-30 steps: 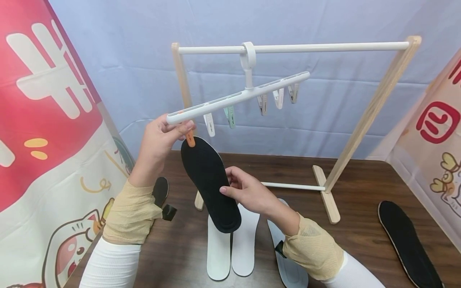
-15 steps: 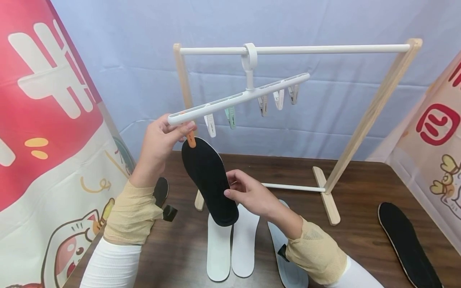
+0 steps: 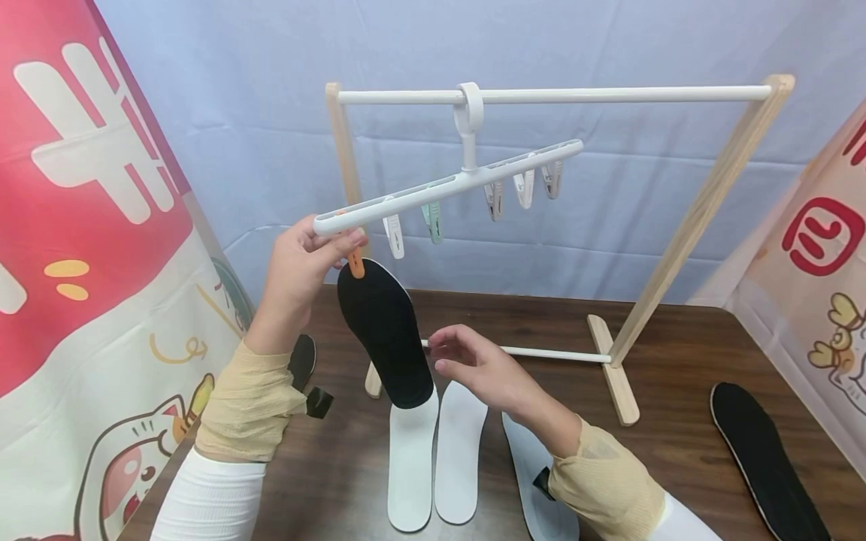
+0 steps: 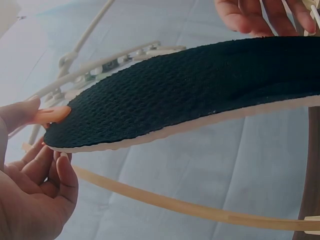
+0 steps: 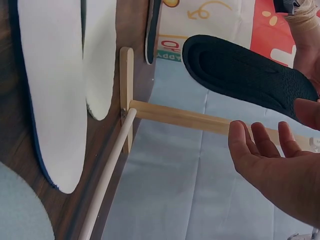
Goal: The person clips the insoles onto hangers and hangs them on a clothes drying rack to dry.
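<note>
The left hand (image 3: 295,263) pinches the orange clothespin (image 3: 355,264) clamping the black insole (image 3: 387,338); the right hand (image 3: 482,368), fingers relaxed, hovers alongside.

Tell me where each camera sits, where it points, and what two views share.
Head: on the head, facing forward and down at the white hanger and clipped black insole; left hand, right hand and forearms show.
Left wrist: on that wrist, facing along the black insole past the orange clip; left hand at left, right hand upper right.
Right wrist: on that wrist, facing pale insoles and the rack; right hand lower right, left arm above.
Head and left wrist share the orange clip on the black insole's end.
</note>
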A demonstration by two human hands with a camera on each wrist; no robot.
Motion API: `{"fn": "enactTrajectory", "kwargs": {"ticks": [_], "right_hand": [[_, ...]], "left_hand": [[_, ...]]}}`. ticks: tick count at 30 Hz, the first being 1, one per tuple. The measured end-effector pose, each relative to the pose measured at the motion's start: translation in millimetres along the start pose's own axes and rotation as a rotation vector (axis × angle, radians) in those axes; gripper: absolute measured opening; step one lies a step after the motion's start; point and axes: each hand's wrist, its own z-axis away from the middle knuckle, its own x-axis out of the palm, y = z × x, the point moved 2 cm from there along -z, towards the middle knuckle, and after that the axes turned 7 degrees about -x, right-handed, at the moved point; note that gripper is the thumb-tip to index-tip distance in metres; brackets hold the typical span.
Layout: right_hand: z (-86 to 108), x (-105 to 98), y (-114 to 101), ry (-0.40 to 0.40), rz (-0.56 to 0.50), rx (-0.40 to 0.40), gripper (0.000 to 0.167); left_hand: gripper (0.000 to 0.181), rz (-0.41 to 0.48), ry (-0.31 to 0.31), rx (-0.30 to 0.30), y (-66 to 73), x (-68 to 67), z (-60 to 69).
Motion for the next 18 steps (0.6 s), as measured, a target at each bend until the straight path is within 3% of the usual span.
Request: {"fn": "enactTrajectory", "kwargs": {"ticks": [8, 18], "right_hand": [[6.3, -7, 6, 0.003, 0.026, 0.020, 0.033], [17.4, -16, 14, 0.013, 0.025, 0.022, 0.033]], "left_hand": [[0.017, -0.018, 0.031, -0.031, 0.4, 0.6, 0.1], [0.014, 0.041, 0.001, 0.006, -3.5, 0.3, -0.6]]}}
